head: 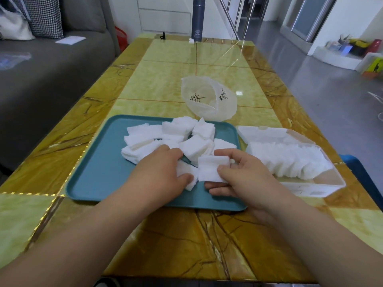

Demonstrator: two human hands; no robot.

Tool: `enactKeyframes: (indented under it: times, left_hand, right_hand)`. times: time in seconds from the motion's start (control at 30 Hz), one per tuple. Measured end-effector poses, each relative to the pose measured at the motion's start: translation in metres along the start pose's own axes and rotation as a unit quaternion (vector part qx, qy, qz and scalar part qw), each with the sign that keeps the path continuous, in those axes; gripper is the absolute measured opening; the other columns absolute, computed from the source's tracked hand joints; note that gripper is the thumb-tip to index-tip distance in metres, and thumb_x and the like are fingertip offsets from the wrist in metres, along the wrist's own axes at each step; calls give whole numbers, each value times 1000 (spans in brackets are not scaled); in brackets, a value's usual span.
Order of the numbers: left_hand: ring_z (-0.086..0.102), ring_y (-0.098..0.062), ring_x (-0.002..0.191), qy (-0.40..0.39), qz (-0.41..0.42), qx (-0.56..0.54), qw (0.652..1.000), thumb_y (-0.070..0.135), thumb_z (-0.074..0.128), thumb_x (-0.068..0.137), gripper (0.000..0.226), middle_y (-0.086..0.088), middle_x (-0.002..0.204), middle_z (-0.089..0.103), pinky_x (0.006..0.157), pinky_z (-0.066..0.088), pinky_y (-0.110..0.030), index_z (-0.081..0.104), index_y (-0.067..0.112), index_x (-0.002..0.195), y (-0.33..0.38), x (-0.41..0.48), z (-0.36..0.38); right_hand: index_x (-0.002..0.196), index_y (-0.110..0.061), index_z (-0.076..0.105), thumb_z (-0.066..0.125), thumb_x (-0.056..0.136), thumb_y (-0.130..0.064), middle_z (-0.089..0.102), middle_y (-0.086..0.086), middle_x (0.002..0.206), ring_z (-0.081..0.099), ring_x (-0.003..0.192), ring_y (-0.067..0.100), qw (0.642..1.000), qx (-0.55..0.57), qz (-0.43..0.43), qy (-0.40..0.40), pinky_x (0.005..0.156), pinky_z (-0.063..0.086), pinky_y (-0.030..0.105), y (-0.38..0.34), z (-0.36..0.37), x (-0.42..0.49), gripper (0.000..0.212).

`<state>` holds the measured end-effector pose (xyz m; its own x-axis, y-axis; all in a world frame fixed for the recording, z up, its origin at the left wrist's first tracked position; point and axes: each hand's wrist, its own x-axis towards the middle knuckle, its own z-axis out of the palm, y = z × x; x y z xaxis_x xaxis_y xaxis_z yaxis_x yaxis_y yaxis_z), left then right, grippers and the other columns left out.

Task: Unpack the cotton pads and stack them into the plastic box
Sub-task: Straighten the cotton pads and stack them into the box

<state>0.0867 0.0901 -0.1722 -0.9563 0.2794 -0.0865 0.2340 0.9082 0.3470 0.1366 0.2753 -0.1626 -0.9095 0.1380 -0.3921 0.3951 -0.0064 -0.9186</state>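
A long glossy yellow-and-brown marble-patterned table (165,79) runs away from the viewer, with a grey sofa (51,69) along its left side and open grey floor to the right. One dark flask (198,19) stands at the far end. A wide strip of bare tabletop lies between the near table edge and the one teal tray (99,162), and the tray's left half is bare too.

Loose cotton pads (186,131) lie in several tumbled heaps across the tray's far and middle parts; single pads cannot be counted. One clear plastic bag (207,100) sits just behind the tray's far edge, its mouth gaping.

The one plastic box (323,185) lies just beside the tray's right edge, close to the table's right edge. Its long axis runs diagonally from far-left to near-right, with its lid (263,133) open at the far side. A row of pads (290,160) stands on edge along that axis, leaving room at the near-right end.

The left hand (159,172) curls down over a small clump of pads (187,177) on the tray, thumb pressed to it. The right hand (248,179) pinches a flat stack of pads (213,168) between thumb and fingers, above the tray's near-right part.
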Motion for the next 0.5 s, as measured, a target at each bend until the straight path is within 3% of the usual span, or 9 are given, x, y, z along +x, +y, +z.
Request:
enactKeyframes:
  times: [0.1,0.17,0.23,0.37,0.5]
  left_hand:
    - [57,-20,103,-33,-8,-28,999,48,72,87,50,4,110,55,90,49,-34,58,28,131,-1,0,-1]
    - [59,-12,92,-78,-25,-97,992,41,78,85,51,8,103,60,76,45,-26,60,29,131,-2,-2,-5]
    - [59,-6,81,-100,-37,-136,985,37,84,81,42,10,93,62,65,41,-21,65,33,118,-4,-4,-8]
    - [60,-6,78,-84,-42,-176,980,35,86,78,20,8,90,66,61,42,-23,70,28,89,-6,-7,-11]
    - [59,-1,65,-49,-42,-302,951,24,85,82,16,0,84,72,55,45,-11,73,18,91,-10,-9,-21]
  right_hand:
    - [120,-22,67,47,102,1,76,15,102,80,82,30,1000,5,-3,5,79,66,43,1,0,2,35]
    - [120,-19,66,47,102,1,77,16,101,80,81,30,1000,4,-9,11,77,66,41,3,0,4,33]
    - [120,-18,66,49,102,-1,77,16,103,80,82,28,1000,3,-14,15,77,66,40,3,0,5,30]
    - [119,-17,66,51,103,-3,75,13,106,80,81,24,999,2,-25,24,77,66,39,2,0,5,26]
    - [113,-18,70,53,103,-5,78,8,103,80,83,20,999,-2,-31,26,79,66,37,2,0,4,23]
